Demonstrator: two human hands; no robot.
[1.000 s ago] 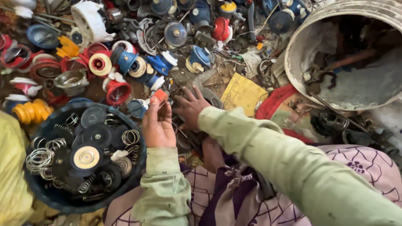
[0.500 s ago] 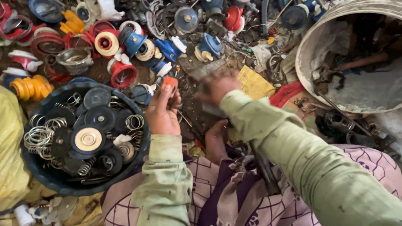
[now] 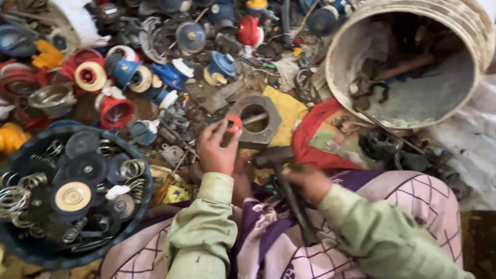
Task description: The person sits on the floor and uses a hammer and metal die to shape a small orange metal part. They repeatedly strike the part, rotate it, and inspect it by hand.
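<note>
Left hand (image 3: 218, 151): fingers pinched on small orange part (image 3: 234, 123) — held just over hex nut (image 3: 256, 119).
Right hand (image 3: 306, 181): closed around hammer (image 3: 283, 181) handle, head up beside left hand.
Hex nut: large, grey, flat on yellow sheet (image 3: 291, 110).
Left side: dark basin (image 3: 43, 256) of springs and discs.
Upper right: white bucket (image 3: 439, 6) — tipped, mouth open.

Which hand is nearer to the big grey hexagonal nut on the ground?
Left. The left hand is beside the hexagonal nut, holding a small orange part at its edge. The right hand is lower, gripping a hammer.
</note>
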